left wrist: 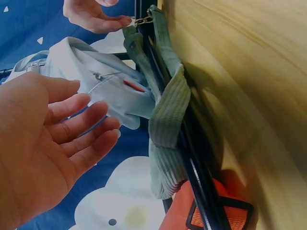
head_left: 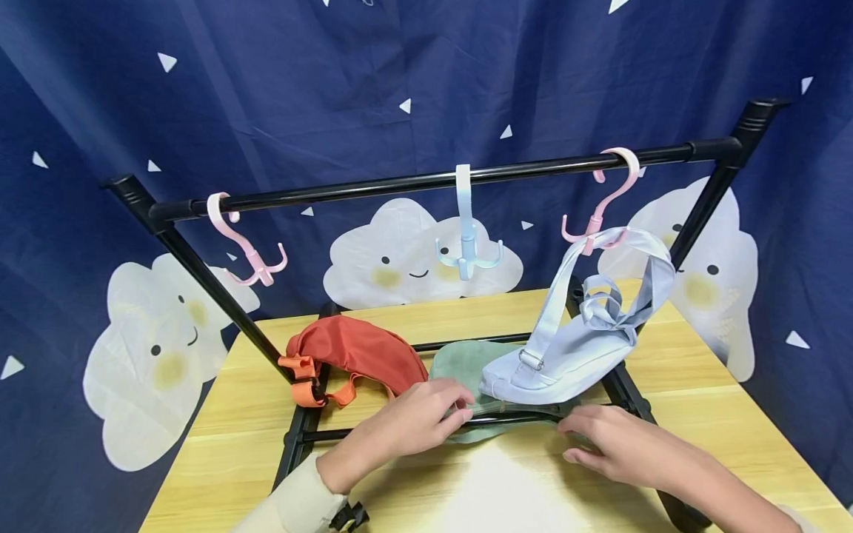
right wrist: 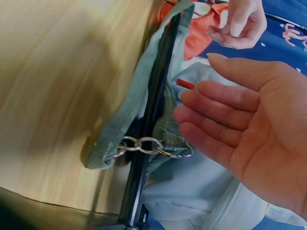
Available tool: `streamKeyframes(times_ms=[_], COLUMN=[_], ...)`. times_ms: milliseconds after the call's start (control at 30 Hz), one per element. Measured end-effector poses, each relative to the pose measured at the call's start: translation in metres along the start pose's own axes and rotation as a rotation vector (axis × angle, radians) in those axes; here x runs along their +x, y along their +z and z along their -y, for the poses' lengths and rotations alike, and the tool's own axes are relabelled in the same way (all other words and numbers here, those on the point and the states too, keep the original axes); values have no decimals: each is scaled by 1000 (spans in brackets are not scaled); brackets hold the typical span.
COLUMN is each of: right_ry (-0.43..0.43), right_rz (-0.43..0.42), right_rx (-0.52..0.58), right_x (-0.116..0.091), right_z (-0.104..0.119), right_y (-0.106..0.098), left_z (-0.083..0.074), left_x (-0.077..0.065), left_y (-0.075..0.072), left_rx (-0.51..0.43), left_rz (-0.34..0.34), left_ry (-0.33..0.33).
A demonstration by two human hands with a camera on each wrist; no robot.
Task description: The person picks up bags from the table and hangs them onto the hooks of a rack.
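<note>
A green bag (head_left: 460, 359) lies low in the rack, its ribbed strap (left wrist: 169, 112) looped over the lower black bar (right wrist: 156, 103). Metal chain links (right wrist: 144, 143) join parts of the green strap beside that bar. My left hand (head_left: 426, 414) hovers near the left part of the green bag, fingers relaxed and holding nothing. Close to its right end is my right hand (head_left: 616, 444), fingers loosely extended, with nothing in the palm. Partly covering the green bag, a pale blue bag (head_left: 566, 363) hangs by its strap from the right pink hook (head_left: 595, 222).
A red bag (head_left: 360, 348) with orange straps rests at the rack's left. Along the upper black bar (head_left: 386, 189) hang a left pink hook (head_left: 256, 263) and a light blue hook (head_left: 468, 237). Behind the wooden table (head_left: 220, 437) is a dark blue cloud-print curtain (head_left: 300, 89).
</note>
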State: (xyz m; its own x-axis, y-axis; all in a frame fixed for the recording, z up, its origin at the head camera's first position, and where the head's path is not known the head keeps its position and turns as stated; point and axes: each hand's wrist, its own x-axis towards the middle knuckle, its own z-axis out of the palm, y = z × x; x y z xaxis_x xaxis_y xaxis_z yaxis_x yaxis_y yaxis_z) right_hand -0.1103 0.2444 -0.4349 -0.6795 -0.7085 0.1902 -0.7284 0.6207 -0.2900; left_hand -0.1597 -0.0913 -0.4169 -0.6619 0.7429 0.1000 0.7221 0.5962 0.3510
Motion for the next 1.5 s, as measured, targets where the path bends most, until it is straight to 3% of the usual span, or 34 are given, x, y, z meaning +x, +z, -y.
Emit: streamKeyframes(times_ms=[233, 567, 800, 1000, 1500], right_ry=[11, 105, 181, 214, 231], right_rz=[5, 132, 205, 218, 241], right_rx=[-25, -46, -23, -26, 15], right_x=[0, -2, -4, -4, -3], right_z=[0, 2, 2, 0, 1], right_y=[6, 10, 12, 14, 17], left_z=[0, 1, 1, -6, -17], left_x=[-2, -5, -6, -10, -10], left_y=[7, 17, 24, 26, 40], left_rx=[10, 75, 203, 330, 436], left_rz=[48, 127, 126, 134, 254], left_ry=[13, 25, 75, 87, 40])
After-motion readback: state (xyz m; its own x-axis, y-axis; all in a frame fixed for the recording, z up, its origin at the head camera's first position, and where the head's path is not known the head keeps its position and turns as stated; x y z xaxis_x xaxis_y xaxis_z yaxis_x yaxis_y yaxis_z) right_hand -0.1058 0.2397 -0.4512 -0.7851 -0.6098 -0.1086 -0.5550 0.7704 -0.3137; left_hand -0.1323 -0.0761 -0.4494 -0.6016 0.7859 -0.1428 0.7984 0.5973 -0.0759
